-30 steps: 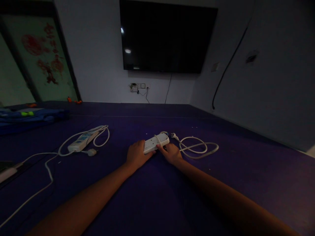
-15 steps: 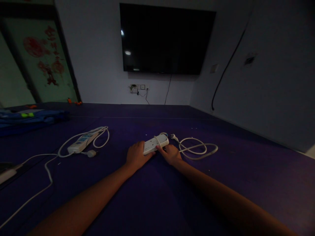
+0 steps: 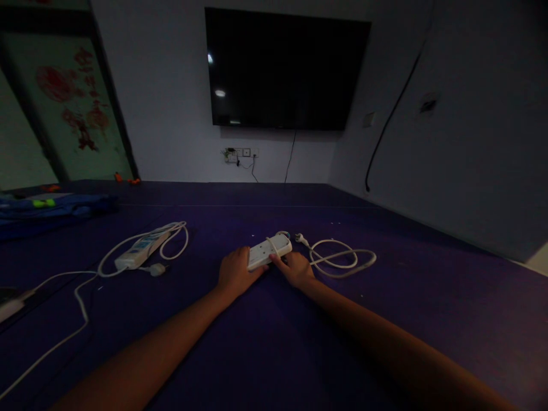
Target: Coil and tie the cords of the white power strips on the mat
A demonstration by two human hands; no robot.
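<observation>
A white power strip (image 3: 259, 254) lies at a slant in the middle of the head view, with a turn of its cord across the far end. My left hand (image 3: 234, 270) grips the near left end, thumb along the front side. At the right part, my right hand (image 3: 296, 267) is closed, its thumb on the strip's edge beside the cord turn; its other fingers are partly hidden. From there the white cord (image 3: 342, 266) runs out in loose loops to the right. Its plug (image 3: 299, 237) rests just past the strip's far end.
A second power strip (image 3: 139, 251) with coiled cord and a plug (image 3: 157, 269) lies on the purple surface (image 3: 240, 354) to the left. Part of another white strip (image 3: 11, 308) shows at the left edge. Blue cloth (image 3: 64, 206) lies behind; a television (image 3: 285, 71) hangs on the wall.
The whole view has shifted slightly, so things appear a little further left. Both hands keep the same hold on the power strip.
</observation>
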